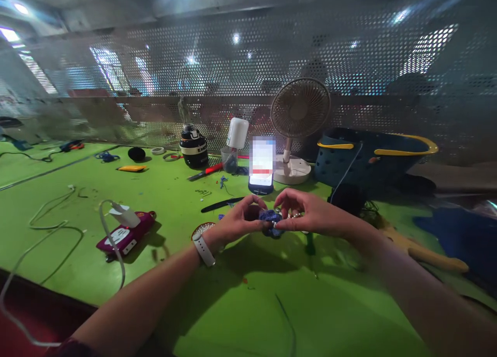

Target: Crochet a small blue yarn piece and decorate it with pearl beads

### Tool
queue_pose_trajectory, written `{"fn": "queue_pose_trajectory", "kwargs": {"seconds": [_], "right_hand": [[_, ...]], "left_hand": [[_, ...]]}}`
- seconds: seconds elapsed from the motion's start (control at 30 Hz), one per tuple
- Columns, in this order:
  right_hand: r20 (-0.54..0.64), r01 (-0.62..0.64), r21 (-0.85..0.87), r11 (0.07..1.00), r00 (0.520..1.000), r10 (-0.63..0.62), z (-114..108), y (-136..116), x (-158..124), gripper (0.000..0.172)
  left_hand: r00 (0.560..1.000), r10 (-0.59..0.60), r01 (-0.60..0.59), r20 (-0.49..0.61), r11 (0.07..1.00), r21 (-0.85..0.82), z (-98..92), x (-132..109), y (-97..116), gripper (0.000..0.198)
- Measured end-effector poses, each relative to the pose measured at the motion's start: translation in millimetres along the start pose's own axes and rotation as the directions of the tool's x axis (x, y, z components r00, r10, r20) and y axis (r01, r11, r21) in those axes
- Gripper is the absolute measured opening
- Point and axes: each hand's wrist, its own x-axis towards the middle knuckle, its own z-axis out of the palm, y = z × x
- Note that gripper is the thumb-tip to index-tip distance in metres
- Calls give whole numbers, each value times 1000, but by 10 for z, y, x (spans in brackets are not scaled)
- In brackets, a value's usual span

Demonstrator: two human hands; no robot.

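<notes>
Green table (225, 315) with fan (301, 108), basket (347, 165)

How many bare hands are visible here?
2: the left hand and the right hand, both on the blue yarn piece; any behind the perforated screen can't be made out.

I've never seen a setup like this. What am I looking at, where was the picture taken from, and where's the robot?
There is no robot here: these are a person's bare hands. The single picture comes from a camera worn on that person's head, looking forward and down. The left hand, with a white wristband on its wrist, and the right hand hold a small blue piece between their fingertips, above a green table. Beyond the hands stand a lit phone, a fan and a dark basket with yellow handles. To the left lies a power strip with a white plug. The blue piece looks soft, but its exact kind is unclear.
</notes>
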Motion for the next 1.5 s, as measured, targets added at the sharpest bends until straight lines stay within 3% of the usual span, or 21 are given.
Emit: {"fn": "queue_pose_trajectory", "kwargs": {"seconds": [0.17,0.27,0.43,0.6,0.7,0.8,0.93,1.1,1.37,1.5], "right_hand": [[23,51,95,994,998,-54,5,60,35,36],[13,30,65,997,999,-31,10,73,41,37],[-35,19,-4,1000,999,-19,71,55,44,36],[-15,18,75,997,1000,-17,60,4,38,34],[-8,28,78,997,1000,-27,-2,-29,10,34],[-59,98,-117,988,993,-105,-35,-63,-34,31],[-106,196,-408,892,960,-260,1,-128,-80,23],[-77,321,-469,823,913,-400,54,-199,-111,17],[-70,412,-488,770,860,-505,186,-366,-187,22],[-36,528,-461,713,792,-610,191,-380,-219,22]], "left_hand": [[997,70,-70,13,996,46,-14,-27,-1,30],[995,94,-95,16,992,83,-6,-46,6,29],[991,119,-108,-64,983,149,50,-53,-2,47],[985,155,-136,-77,968,209,59,-20,-25,55],[980,169,-135,-101,950,280,51,-3,-42,48],[963,246,-176,-112,885,432,45,2,-69,31],[885,461,-325,-68,716,618,36,0,-82,20],[742,669,-453,40,457,765,38,-1,-25,12],[572,812,-448,116,191,874,-142,-31,-17,28],[557,815,-431,158,121,894,-168,-90,69,38]]}}
